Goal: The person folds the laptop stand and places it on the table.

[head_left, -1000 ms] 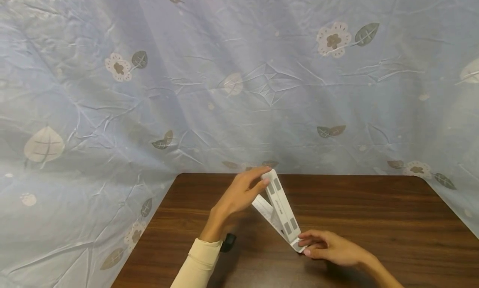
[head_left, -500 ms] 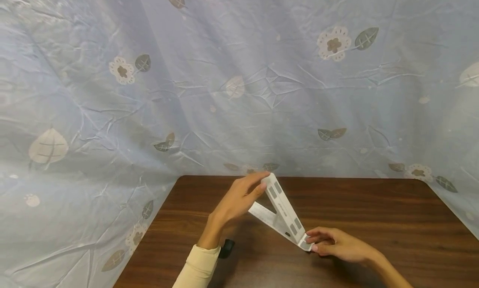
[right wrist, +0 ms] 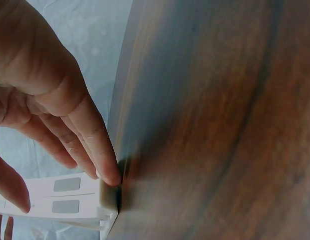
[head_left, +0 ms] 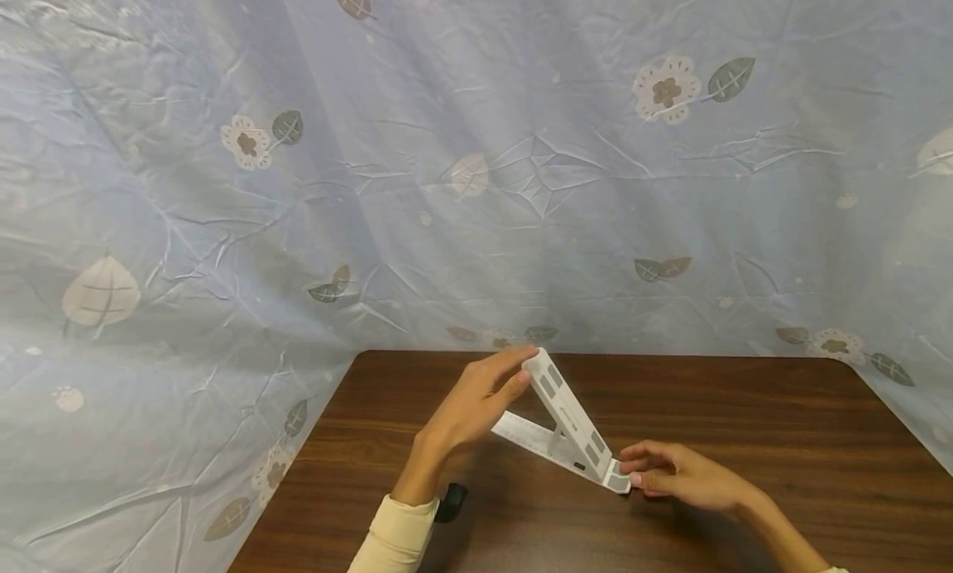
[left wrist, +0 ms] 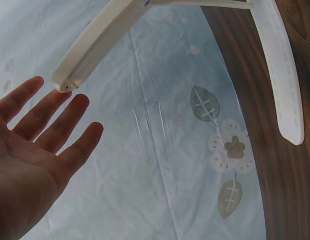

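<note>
A white folding laptop stand (head_left: 569, 416) with grey rubber pads is spread into a V above the table. My left hand (head_left: 465, 403) pinches the upper end of its padded arm between thumb and fingers. In the left wrist view, straight fingertips (left wrist: 80, 102) meet that end, and the thumb is out of sight. The lower bar (left wrist: 285, 80) slants away to the left near the tabletop, joined by a thin strut (head_left: 556, 442). At the hinged corner on the right, my right hand (head_left: 688, 476) holds the short foot (right wrist: 108, 195) with thumb and fingertips.
The dark wooden table (head_left: 744, 416) has rounded far corners. Behind and to its left hangs a pale blue flowered cloth (head_left: 417, 226). A small black device (head_left: 450, 503) sits at my left wrist, by the cream sleeve (head_left: 395, 532).
The V of the laptop stand has widened, its lower bar dropping away from the padded arm. My right hand and the hinged corner have shifted right and slightly up; my left hand stays nearly in place.
</note>
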The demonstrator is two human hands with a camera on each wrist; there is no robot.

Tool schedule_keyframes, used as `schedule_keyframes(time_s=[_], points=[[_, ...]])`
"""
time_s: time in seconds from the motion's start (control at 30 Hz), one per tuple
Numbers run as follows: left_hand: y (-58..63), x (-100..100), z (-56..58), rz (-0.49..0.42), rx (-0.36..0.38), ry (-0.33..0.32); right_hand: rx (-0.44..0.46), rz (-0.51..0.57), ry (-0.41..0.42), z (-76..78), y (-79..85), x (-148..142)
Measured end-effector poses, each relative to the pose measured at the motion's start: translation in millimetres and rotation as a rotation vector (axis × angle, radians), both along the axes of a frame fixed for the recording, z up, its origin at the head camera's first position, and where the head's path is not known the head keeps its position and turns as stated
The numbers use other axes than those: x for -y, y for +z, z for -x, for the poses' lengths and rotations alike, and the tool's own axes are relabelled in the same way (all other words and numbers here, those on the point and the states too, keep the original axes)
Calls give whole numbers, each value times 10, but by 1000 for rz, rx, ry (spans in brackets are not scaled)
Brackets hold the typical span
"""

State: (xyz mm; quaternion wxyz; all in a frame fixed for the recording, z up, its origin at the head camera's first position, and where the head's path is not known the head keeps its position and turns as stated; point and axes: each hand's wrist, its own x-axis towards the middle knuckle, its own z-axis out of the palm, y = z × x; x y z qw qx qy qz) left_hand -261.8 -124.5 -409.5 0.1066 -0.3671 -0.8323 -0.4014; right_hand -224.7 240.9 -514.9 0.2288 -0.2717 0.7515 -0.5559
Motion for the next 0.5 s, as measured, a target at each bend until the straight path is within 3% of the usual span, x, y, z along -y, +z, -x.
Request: schedule_keyframes(time_s=[0.5], points=[[-1, 22, -70, -2, 19, 9, 7, -4, -51, 77, 0, -28]])
